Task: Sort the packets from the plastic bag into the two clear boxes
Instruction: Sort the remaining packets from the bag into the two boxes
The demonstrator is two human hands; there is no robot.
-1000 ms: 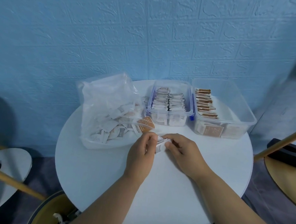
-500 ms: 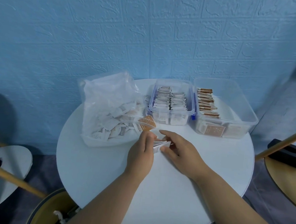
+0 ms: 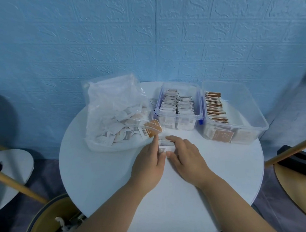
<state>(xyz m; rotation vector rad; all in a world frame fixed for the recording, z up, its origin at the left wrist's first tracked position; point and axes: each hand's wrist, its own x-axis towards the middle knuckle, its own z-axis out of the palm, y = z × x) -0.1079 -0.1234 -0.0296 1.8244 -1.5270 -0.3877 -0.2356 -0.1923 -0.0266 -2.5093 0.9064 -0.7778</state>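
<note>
A small stack of white packets (image 3: 165, 147) stands on the round white table (image 3: 105, 176), squeezed between my left hand (image 3: 149, 162) and my right hand (image 3: 187, 156); both hands' fingers curl round it. Just left of them lies the clear plastic bag (image 3: 111, 112), full of loose white and orange packets, with an orange packet (image 3: 151, 129) at its mouth. Behind my hands sits the blue-clipped clear box (image 3: 179, 107), packed with white packets in rows. To its right, the larger clear box (image 3: 242, 113) holds a row of brown packets along its left side.
A blue brick-pattern wall rises right behind the table. Wooden poles cross the view at lower left (image 3: 11, 182) and at right (image 3: 295, 148). A black box (image 3: 297, 161) lies on a wooden surface at right. A yellow-lined bin (image 3: 54, 218) stands below the table's front edge.
Both hands have closed in on the packets, squaring them into a tighter stack. My right fingers now wrap over its top and side; the hands have barely shifted on the table.
</note>
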